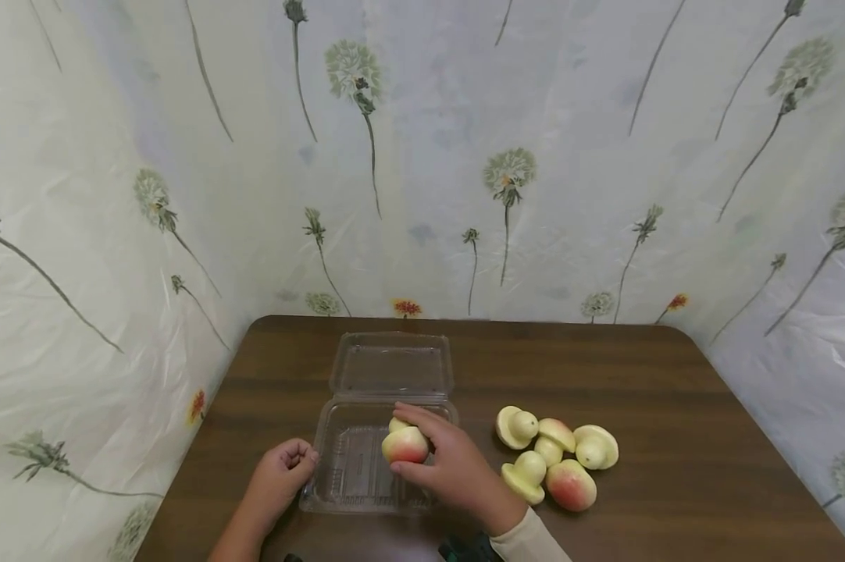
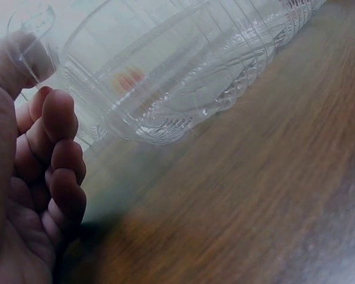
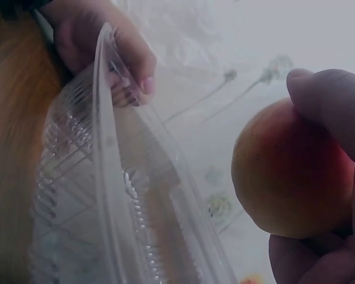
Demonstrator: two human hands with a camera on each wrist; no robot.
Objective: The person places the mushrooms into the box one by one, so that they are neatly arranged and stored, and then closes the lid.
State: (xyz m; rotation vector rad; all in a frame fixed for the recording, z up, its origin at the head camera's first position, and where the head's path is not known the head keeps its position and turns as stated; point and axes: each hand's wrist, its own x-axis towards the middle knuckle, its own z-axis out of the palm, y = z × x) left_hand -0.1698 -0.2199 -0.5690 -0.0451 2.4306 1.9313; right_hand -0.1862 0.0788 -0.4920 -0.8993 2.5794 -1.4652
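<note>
So the right hand (image 1: 445,460) has its fingers and thumb curled around a peach-coloured toy fruit (image 1: 404,443), yellowish up top and red-pink lower down, and holds it over the tray half of a clear plastic clamshell box (image 1: 352,468). From the right wrist view the fruit (image 3: 290,171) sits between the thumb above and the fingers below, hanging in the air just beside the box wall (image 3: 106,177), not touching it as far as I can see.

The left hand (image 1: 282,468) is at the left edge of the box, fingers curled in with the thumb pressed on the rim. The left wrist view shows that pretty clearly: thumb on the clear lip (image 2: 29,35), the other fingers (image 2: 62,160) tucked into the palm beside the ribbed tray wall.

The box stands near the front left part of the brown wooden table (image 1: 640,375), its lid (image 1: 392,364) flipped open toward the back edge. The tray itself looks empty under the held fruit.

To the right of the box, near the middle of the table, there's a little heap of similar pieces (image 1: 556,460): pale yellow ones plus a redder one at the front, all bunched up and touching. A dandelion-print sheet (image 1: 422,156) hangs behind and around the table
</note>
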